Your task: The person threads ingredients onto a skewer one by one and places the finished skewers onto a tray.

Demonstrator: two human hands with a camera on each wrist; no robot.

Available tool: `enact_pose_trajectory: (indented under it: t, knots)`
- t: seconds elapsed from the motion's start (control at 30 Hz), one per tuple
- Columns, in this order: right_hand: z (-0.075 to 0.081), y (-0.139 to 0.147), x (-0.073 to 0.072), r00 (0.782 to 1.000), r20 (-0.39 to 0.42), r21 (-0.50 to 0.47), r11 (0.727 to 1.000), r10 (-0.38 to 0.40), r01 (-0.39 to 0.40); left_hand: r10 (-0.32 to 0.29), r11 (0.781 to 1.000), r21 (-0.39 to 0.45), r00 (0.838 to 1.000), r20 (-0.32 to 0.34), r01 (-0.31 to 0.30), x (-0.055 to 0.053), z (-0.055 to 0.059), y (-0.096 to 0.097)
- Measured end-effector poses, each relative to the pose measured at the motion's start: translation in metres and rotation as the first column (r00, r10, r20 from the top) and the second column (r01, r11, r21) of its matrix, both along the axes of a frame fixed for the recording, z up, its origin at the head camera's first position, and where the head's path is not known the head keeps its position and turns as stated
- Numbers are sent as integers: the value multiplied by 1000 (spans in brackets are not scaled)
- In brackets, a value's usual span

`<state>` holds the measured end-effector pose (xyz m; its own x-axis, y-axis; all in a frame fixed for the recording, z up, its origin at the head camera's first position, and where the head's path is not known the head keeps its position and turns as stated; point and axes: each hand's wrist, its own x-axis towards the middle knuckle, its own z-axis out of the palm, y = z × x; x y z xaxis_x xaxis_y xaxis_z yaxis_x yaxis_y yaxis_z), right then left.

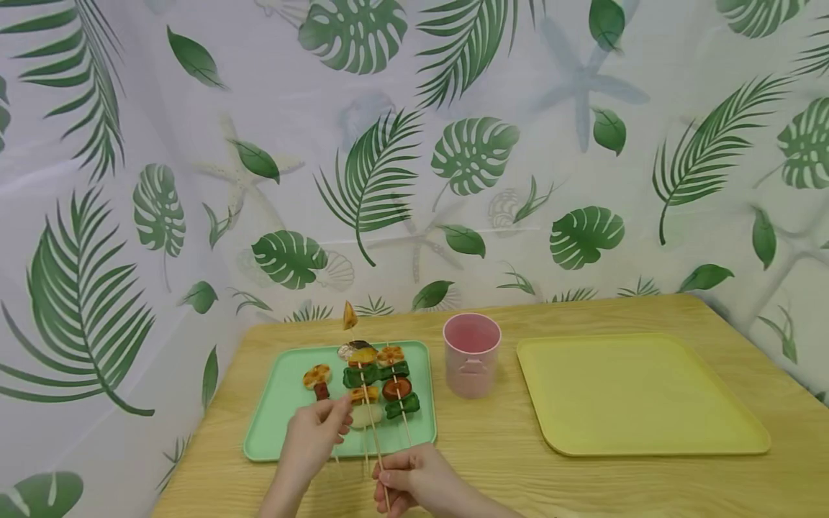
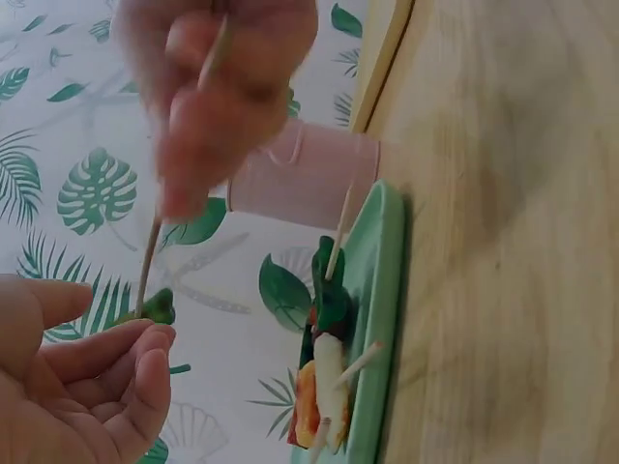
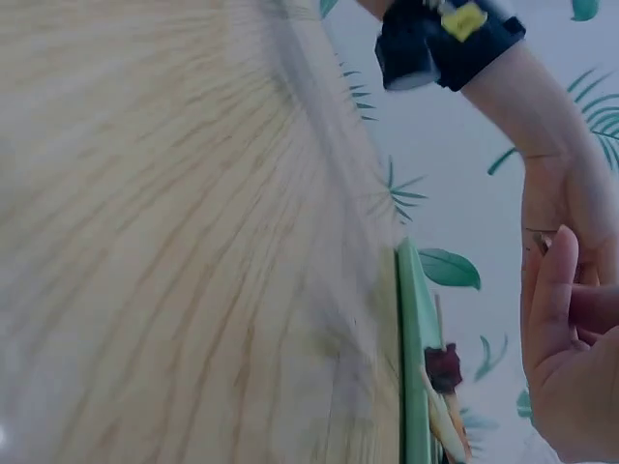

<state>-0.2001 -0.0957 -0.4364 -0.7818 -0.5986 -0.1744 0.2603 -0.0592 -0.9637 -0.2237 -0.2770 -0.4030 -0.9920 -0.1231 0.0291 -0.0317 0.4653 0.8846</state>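
Observation:
My right hand [image 1: 417, 476] pinches the lower end of a thin wooden skewer [image 1: 372, 432], which slants upward over the green tray [image 1: 268, 432]. An orange wedge [image 1: 350, 316] sits near its top, with a green pepper-like piece [image 1: 360, 375] lower down. My left hand [image 1: 309, 439] is beside the skewer's middle; in the left wrist view its thumb stands apart from its bent fingers, close to a green piece [image 2: 160, 307]. Other food skewers lie on the tray, one with a red round slice [image 1: 396, 389], another with a golden round piece [image 1: 317, 375]. A white piece [image 1: 366, 416] shows behind the held stick.
Right of the green tray stands a pink bucket [image 1: 471, 370]. Farther right, a yellow tray [image 1: 648, 396] lies on the wooden table [image 1: 479, 439]. A leaf-patterned sheet [image 1: 518, 165] rises behind the table and along its left side.

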Motion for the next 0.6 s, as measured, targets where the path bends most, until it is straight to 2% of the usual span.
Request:
enact_pose_trajectory:
  t: [0.07, 0.13, 0.2, 0.3, 0.4, 0.5, 0.57, 0.6]
  knots:
    - [-4, -18, -4, 1000, 21, -17, 1000, -21, 22, -36, 999, -26, 998, 49, 37, 8, -6, -4]
    - [-6, -34, -7, 998, 25, -27, 998, -54, 55, -32, 999, -9, 997, 64, 33, 9, -10, -7]
    - [-8, -45, -8, 997, 10, -28, 997, -76, 76, -2, 998, 69, 997, 76, -3, 6, -15, -11]
    - [-9, -60, -9, 996, -2, -32, 996, -86, 86, 49, 979, 192, 995, 90, -65, 4, -19, -19]
    - [-7, -71, -10, 998, -13, 1, 998, -68, 68, 85, 960, 258, 990, 109, -111, 2, -23, -28]
    - [-6, -74, -9, 999, -43, 86, 996, -27, 31, 134, 967, 203, 985, 112, -155, 0, -26, -41]
    - [-7, -71, -8, 997, -77, 147, 989, 16, -5, 171, 979, 96, 980, 104, -181, 0, -27, -55]
    - [-9, -69, -8, 995, -94, 171, 985, 37, -21, 191, 981, 15, 976, 107, -193, 1, -26, -64]
